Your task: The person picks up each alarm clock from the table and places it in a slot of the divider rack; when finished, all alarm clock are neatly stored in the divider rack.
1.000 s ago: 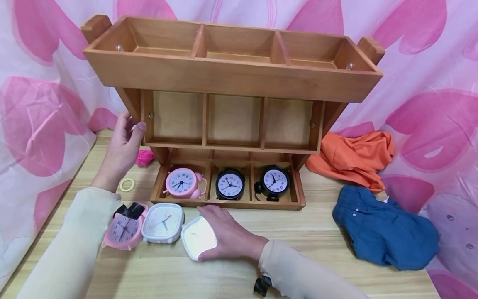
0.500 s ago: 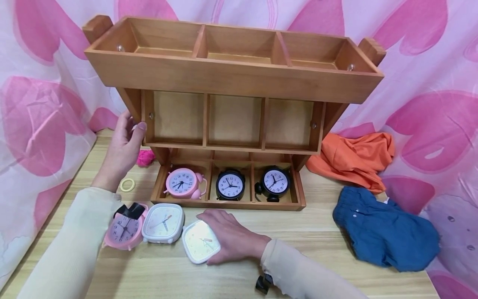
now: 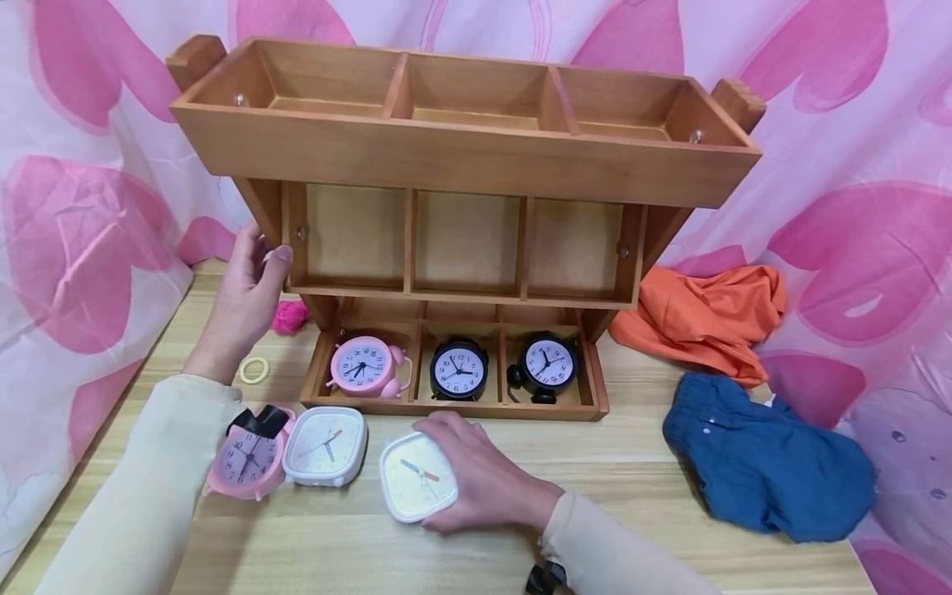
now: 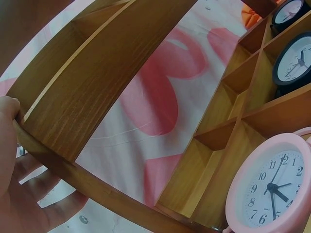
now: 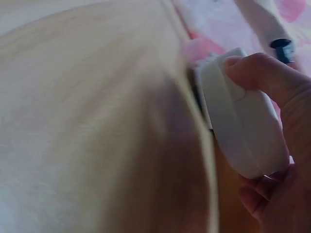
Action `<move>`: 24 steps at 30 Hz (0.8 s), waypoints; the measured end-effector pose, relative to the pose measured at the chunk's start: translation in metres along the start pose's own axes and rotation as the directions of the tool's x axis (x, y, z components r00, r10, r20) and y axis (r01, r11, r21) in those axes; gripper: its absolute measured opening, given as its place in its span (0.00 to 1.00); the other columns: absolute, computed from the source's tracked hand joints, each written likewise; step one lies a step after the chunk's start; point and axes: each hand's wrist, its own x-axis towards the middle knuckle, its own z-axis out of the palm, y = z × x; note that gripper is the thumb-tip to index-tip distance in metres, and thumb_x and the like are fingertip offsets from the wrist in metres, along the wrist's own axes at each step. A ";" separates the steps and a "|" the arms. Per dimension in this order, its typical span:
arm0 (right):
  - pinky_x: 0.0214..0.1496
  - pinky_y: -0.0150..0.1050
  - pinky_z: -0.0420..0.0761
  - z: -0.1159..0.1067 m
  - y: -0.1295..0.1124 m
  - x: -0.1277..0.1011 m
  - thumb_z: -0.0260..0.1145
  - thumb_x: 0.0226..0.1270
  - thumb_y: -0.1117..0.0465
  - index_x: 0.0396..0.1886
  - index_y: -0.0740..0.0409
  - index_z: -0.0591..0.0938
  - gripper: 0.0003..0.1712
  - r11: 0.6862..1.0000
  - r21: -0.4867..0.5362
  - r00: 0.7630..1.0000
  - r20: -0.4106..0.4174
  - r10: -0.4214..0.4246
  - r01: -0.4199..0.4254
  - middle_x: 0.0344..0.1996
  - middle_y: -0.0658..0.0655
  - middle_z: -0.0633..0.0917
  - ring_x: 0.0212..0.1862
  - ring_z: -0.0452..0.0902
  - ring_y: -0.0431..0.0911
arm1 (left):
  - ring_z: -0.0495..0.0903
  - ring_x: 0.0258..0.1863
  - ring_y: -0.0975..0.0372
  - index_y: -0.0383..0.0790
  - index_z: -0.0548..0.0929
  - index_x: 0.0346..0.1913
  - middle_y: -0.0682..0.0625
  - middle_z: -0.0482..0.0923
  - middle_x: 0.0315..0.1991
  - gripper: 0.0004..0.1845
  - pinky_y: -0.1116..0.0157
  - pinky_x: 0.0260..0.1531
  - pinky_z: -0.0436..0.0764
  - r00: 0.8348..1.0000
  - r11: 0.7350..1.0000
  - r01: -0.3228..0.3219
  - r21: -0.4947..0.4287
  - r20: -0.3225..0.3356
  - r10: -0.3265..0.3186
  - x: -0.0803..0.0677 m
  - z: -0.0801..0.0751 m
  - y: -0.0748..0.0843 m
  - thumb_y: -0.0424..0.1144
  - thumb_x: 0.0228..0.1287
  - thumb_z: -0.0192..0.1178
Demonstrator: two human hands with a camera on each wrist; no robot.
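A: Since a second ago, the held white clock [image 3: 411, 487] has shifted rightward with the right hand [image 3: 491, 479], away from the other white clock [image 3: 325, 446].

B: How do the fingers sit?

A: Thumb and fingers clamp its casing from opposite sides. It is before the front edge of the wooden rack [image 3: 461, 149]; whether it touches the table [image 3: 357, 554] cannot be told.

B: And the left hand [image 3: 249, 285]?

A: Wrapped around the rack's left side post [image 4: 112, 199]. The head view hides most of its fingertips; the left wrist view shows them curled beneath the wood and cuts off the pink clock [image 3: 359, 364] in the bottom left compartment.

B: Anything else obscured?

A: A black strip [image 3: 258, 421] hides the top of another pink clock [image 3: 245, 463], toward the table's left edge. A black object [image 3: 546, 578] under the right sleeve [image 3: 617, 545] is cropped, and much of the right wrist view is blurred.
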 end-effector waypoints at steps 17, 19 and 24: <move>0.62 0.54 0.74 -0.141 -0.002 -0.022 0.87 0.28 0.55 0.70 0.60 0.64 0.65 0.995 -0.082 0.823 -0.559 -0.096 0.060 0.65 0.63 0.66 0.65 0.64 0.53 | 0.63 0.71 0.52 0.59 0.57 0.75 0.44 0.62 0.72 0.26 0.58 0.72 0.64 1.000 1.000 -0.021 0.008 0.004 0.021 0.002 0.000 0.000 0.47 0.77 0.45; 0.61 0.53 0.74 -0.157 0.002 -0.022 0.87 0.29 0.56 0.70 0.61 0.63 0.65 0.994 -0.101 0.794 -0.601 -0.090 0.037 0.64 0.64 0.66 0.65 0.63 0.53 | 0.64 0.71 0.52 0.59 0.57 0.75 0.44 0.62 0.72 0.26 0.58 0.72 0.64 1.000 1.000 -0.023 0.011 0.006 0.023 0.001 0.000 0.000 0.47 0.77 0.45; 0.60 0.54 0.71 -0.194 0.017 -0.014 0.86 0.30 0.57 0.71 0.60 0.62 0.64 0.991 -0.130 0.746 -0.663 -0.064 -0.031 0.64 0.65 0.66 0.64 0.63 0.53 | 0.63 0.71 0.52 0.60 0.57 0.74 0.44 0.61 0.72 0.26 0.57 0.72 0.64 1.000 1.000 -0.021 0.007 0.007 0.021 0.001 -0.001 -0.001 0.48 0.77 0.45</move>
